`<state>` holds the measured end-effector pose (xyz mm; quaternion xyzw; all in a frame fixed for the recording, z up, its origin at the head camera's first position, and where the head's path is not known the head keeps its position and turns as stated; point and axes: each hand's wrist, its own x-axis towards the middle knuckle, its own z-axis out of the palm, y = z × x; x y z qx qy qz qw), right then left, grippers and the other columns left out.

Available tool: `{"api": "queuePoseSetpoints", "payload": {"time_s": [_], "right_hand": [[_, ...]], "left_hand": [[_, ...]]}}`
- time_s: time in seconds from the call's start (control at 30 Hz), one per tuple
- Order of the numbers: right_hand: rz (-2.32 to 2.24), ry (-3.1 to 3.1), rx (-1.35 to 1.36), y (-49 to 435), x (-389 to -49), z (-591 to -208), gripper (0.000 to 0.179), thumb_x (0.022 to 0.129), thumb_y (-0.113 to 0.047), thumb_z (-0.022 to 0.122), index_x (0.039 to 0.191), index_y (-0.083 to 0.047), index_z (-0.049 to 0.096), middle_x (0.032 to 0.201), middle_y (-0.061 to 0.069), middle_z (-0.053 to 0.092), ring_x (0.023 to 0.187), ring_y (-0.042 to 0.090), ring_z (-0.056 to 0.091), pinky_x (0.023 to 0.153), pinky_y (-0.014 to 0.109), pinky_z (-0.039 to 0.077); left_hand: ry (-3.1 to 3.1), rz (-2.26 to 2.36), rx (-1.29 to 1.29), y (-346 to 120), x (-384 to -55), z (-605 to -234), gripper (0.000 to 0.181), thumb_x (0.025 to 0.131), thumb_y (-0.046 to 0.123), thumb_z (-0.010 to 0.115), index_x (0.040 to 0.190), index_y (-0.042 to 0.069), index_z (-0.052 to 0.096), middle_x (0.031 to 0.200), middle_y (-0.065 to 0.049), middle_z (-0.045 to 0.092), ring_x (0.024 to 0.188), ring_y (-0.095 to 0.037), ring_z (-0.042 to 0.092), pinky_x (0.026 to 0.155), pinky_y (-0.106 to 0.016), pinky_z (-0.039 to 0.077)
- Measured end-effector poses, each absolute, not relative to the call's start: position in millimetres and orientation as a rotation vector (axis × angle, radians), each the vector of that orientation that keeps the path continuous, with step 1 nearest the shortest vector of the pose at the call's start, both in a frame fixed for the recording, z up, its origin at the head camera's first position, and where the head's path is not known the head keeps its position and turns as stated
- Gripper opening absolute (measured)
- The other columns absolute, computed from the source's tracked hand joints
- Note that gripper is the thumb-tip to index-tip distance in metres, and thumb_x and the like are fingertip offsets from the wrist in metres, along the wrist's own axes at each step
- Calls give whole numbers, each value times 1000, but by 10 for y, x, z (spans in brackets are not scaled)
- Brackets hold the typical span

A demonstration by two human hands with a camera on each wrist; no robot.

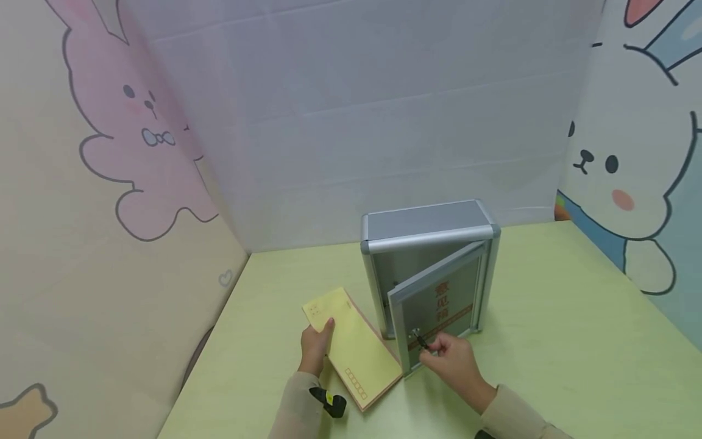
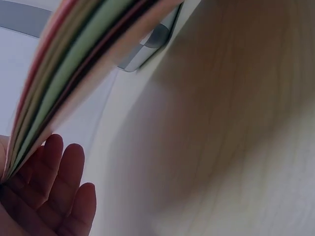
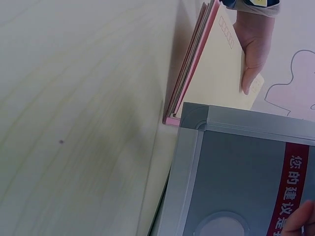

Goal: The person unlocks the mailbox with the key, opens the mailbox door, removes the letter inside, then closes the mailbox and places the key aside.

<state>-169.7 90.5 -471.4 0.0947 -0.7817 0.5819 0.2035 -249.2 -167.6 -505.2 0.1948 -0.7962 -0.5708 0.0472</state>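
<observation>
A grey metal suggestion box (image 1: 428, 224) with red lettering stands on the table, its framed front door (image 1: 425, 299) swung partly outward. At the door's lock, my right hand (image 1: 452, 364) pinches a small dark key (image 1: 421, 340). My left hand (image 1: 315, 349) grips a stack of yellow-topped envelopes (image 1: 363, 353) by its left edge, thumb on top and fingers beneath. Pink, brown, green and dark layers show along the stack's edge (image 2: 69, 69) in the left wrist view. Seen from the right wrist, the stack's corner lies close by the door's corner; I cannot tell whether they touch.
The pale yellow-green table (image 1: 559, 341) extends on both sides of the box. A plain whitish sheet (image 1: 384, 122) hangs behind it. Side walls carry a pink rabbit drawing (image 1: 139, 128) and a white one (image 1: 614, 183). A black wrist strap (image 1: 329, 401) circles my left sleeve.
</observation>
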Motion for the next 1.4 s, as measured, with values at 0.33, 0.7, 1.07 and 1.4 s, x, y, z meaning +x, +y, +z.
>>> {"api": "queuePoseSetpoints", "payload": {"time_s": [0.33, 0.7, 1.07, 1.4], "right_hand": [[1615, -2188, 240, 903, -1701, -4713, 19, 61, 8, 63, 56, -7, 53, 47, -12, 42, 43, -8, 27, 39, 15, 24], [1619, -2164, 285, 918, -1693, -4720, 20, 62, 9, 64, 58, -8, 53, 47, -11, 42, 43, -8, 26, 38, 15, 24], [1607, -2186, 291, 903, -1693, -4698, 18, 62, 6, 63, 57, -8, 52, 47, -14, 38, 43, -9, 26, 38, 15, 23], [1615, -2173, 276, 904, -1703, -4710, 18, 62, 6, 63, 56, -8, 53, 46, -13, 39, 43, -9, 26, 38, 15, 23]], "left_hand": [[-2456, -1795, 702, -1704, -2543, -5184, 45, 97, 31, 57, 122, -6, 55, 82, -7, 64, 66, -12, 58, 65, -27, 48], [-2439, -1845, 754, -1696, -2569, -5268, 45, 96, 27, 57, 123, -10, 53, 85, -8, 61, 69, -13, 57, 69, -27, 45], [-2544, -1641, 766, -1697, -2546, -5244, 40, 90, 22, 64, 111, -12, 57, 81, -10, 58, 69, -18, 56, 74, -34, 48], [-2630, -1524, 749, -1730, -2536, -5279, 43, 88, 25, 66, 107, -12, 57, 80, -12, 57, 70, -20, 56, 73, -35, 48]]}}
